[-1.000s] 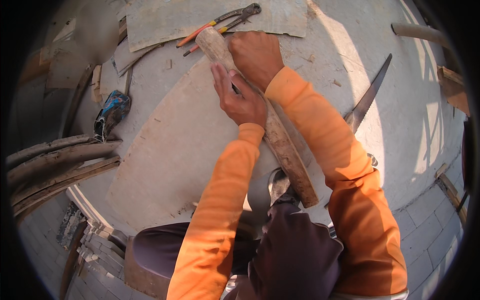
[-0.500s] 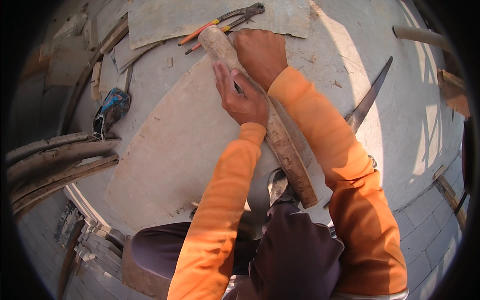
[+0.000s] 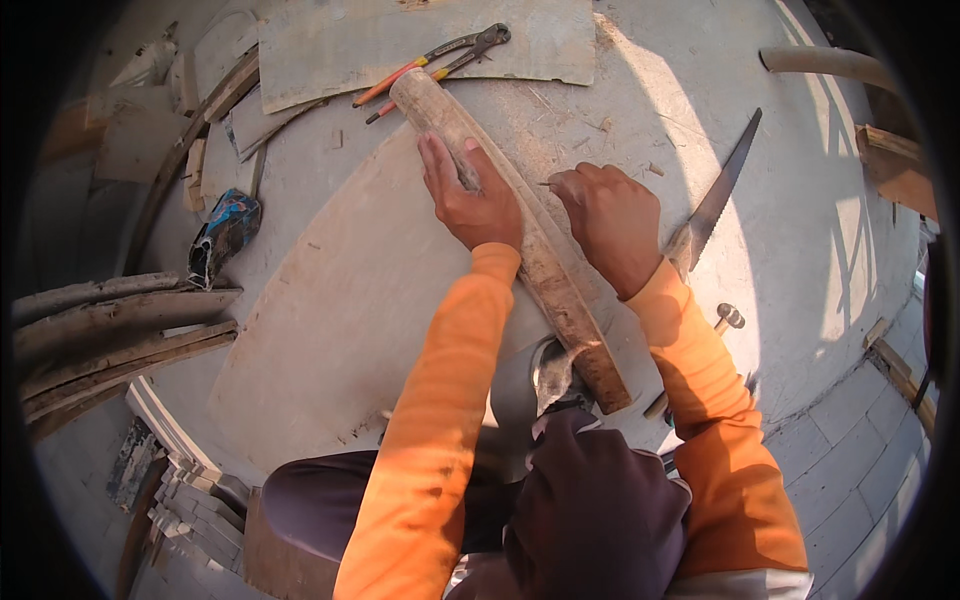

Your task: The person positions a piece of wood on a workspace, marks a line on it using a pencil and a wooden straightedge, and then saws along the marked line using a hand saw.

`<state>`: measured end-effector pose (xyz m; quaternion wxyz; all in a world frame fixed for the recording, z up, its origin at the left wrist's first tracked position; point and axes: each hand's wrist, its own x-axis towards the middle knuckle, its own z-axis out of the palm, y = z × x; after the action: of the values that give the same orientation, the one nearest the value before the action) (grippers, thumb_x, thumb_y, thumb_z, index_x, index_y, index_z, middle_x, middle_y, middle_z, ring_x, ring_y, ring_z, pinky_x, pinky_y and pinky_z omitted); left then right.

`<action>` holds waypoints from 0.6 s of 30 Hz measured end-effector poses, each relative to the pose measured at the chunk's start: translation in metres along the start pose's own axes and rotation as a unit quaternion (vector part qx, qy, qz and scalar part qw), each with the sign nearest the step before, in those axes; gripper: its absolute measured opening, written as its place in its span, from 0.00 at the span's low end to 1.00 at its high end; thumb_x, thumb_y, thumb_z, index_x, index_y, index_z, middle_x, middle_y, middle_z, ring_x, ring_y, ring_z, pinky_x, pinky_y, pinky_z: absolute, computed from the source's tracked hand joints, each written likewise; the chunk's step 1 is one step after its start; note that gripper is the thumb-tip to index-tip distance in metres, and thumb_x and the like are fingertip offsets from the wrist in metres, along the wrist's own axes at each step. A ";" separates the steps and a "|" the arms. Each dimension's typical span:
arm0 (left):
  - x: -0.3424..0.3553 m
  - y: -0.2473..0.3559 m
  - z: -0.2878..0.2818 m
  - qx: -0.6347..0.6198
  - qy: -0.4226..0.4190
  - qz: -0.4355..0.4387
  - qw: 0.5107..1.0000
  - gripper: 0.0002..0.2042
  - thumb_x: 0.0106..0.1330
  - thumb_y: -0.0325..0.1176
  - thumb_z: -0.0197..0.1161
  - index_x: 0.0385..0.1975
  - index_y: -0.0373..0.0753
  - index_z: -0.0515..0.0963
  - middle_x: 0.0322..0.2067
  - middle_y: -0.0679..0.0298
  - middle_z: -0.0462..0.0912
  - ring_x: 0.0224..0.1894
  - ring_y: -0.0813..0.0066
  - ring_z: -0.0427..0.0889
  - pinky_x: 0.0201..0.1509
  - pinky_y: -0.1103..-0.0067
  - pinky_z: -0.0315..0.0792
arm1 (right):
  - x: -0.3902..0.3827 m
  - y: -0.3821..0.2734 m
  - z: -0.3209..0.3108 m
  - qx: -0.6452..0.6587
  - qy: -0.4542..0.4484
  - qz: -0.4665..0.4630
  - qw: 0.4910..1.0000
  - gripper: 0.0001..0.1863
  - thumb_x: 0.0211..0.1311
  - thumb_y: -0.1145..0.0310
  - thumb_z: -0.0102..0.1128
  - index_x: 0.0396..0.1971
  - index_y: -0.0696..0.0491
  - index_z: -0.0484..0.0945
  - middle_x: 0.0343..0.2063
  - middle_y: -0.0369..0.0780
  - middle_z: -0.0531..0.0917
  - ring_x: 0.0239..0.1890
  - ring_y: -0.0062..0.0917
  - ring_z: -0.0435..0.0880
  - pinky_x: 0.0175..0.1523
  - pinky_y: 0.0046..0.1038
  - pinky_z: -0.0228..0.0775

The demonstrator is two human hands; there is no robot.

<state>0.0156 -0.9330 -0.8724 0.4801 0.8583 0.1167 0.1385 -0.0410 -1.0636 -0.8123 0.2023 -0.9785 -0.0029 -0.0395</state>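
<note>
A long, curved piece of wood (image 3: 566, 300) lies at a slant in front of me, its near end by my foot. My left hand (image 3: 470, 195) holds it near the far end, fingers on its left side and thumb across the top. To the right of the wood, apart from it, my right hand (image 3: 612, 215) is closed with thumb and forefinger pinched. A thin, dark tip (image 3: 545, 184) sticks out of that pinch; its kind I cannot make out. Beneath the wood is a broad grey sheet (image 3: 330, 290) with a curved edge.
Pincers (image 3: 440, 62) with orange-red handles lie beyond the wood. On the right are a handsaw (image 3: 722, 190) and a hammer (image 3: 729, 318), partly behind my forearm. At left lie a crumpled blue-black packet (image 3: 226, 232) and several curved timbers (image 3: 120, 310). Fine sawdust (image 3: 540, 130) is scattered on the floor.
My right hand has moved from the wood's far right side toward me and to the right, away from it. My left hand stays on the wood. The hammer head has come into sight.
</note>
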 end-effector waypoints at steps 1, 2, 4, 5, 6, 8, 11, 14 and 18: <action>-0.001 0.002 0.000 0.007 -0.001 0.005 1.000 0.30 0.72 0.40 0.62 0.67 0.23 0.69 0.71 0.43 0.67 0.74 0.46 0.66 0.78 0.60 0.57 | -0.028 0.015 -0.015 -0.040 0.027 0.021 0.999 0.05 0.67 0.67 0.63 0.36 0.48 0.86 0.27 0.38 0.81 0.30 0.37 0.82 0.35 0.38 0.74; -0.001 0.004 0.000 0.015 -0.002 0.011 1.000 0.32 0.70 0.40 0.65 0.67 0.23 0.69 0.71 0.43 0.67 0.74 0.47 0.65 0.78 0.61 0.57 | -0.056 0.024 -0.037 -0.070 0.061 0.076 0.993 0.05 0.67 0.68 0.65 0.39 0.47 0.87 0.27 0.39 0.80 0.31 0.36 0.82 0.34 0.39 0.72; -0.004 0.002 -0.001 -0.006 -0.011 0.007 1.000 0.34 0.66 0.38 0.68 0.68 0.24 0.68 0.72 0.45 0.66 0.74 0.48 0.65 0.78 0.62 0.57 | -0.118 0.055 -0.062 -0.114 0.081 0.230 0.963 0.12 0.66 0.67 0.67 0.48 0.42 0.88 0.33 0.35 0.82 0.38 0.32 0.80 0.43 0.35 0.68; -0.003 0.002 0.000 -0.019 -0.014 0.006 1.000 0.35 0.64 0.37 0.70 0.68 0.25 0.68 0.72 0.45 0.66 0.74 0.49 0.65 0.79 0.63 0.57 | -0.146 0.066 -0.072 -0.194 0.056 0.285 0.937 0.16 0.66 0.65 0.67 0.53 0.40 0.87 0.38 0.34 0.83 0.43 0.32 0.78 0.48 0.34 0.66; -0.004 0.001 -0.001 -0.015 -0.022 -0.001 1.000 0.36 0.64 0.36 0.70 0.69 0.25 0.67 0.73 0.46 0.65 0.75 0.50 0.64 0.79 0.65 0.57 | -0.169 0.066 -0.075 -0.259 0.079 0.280 0.921 0.20 0.66 0.63 0.68 0.58 0.39 0.84 0.46 0.36 0.80 0.48 0.35 0.75 0.53 0.36 0.63; -0.002 0.003 -0.005 -0.008 -0.032 -0.011 0.999 0.36 0.65 0.34 0.69 0.71 0.24 0.64 0.74 0.47 0.63 0.76 0.54 0.64 0.79 0.71 0.57 | -0.198 0.054 -0.075 -0.244 0.089 0.305 0.916 0.31 0.65 0.57 0.70 0.69 0.37 0.76 0.60 0.43 0.72 0.58 0.42 0.68 0.61 0.45 0.56; 0.006 0.001 -0.012 -0.106 -0.012 -0.062 0.992 0.36 0.66 0.30 0.67 0.72 0.24 0.62 0.73 0.46 0.65 0.74 0.59 0.67 0.77 0.73 0.60 | -0.202 0.004 -0.071 0.082 -0.012 0.232 0.969 0.30 0.63 0.57 0.73 0.63 0.50 0.78 0.55 0.48 0.76 0.59 0.46 0.73 0.65 0.43 0.63; -0.001 0.014 -0.028 -0.296 -0.032 -0.129 0.946 0.36 0.65 0.27 0.65 0.74 0.26 0.60 0.75 0.46 0.62 0.75 0.58 0.64 0.77 0.70 0.61 | -0.216 -0.033 -0.041 0.246 -0.080 0.129 0.957 0.42 0.56 0.55 0.78 0.66 0.58 0.68 0.54 0.56 0.77 0.57 0.52 0.77 0.61 0.43 0.71; -0.012 0.039 -0.063 -0.332 -0.006 -0.117 0.936 0.35 0.68 0.26 0.64 0.74 0.25 0.59 0.74 0.44 0.61 0.75 0.60 0.64 0.76 0.72 0.61 | -0.220 -0.052 -0.015 0.245 -0.087 0.199 0.945 0.42 0.55 0.59 0.79 0.65 0.60 0.67 0.50 0.56 0.77 0.52 0.52 0.79 0.57 0.42 0.73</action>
<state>-0.0151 -0.9071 -0.8088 0.7513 0.6310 0.1611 0.1073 -0.2628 -1.0197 -0.7950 0.4381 -0.8793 0.1645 0.0888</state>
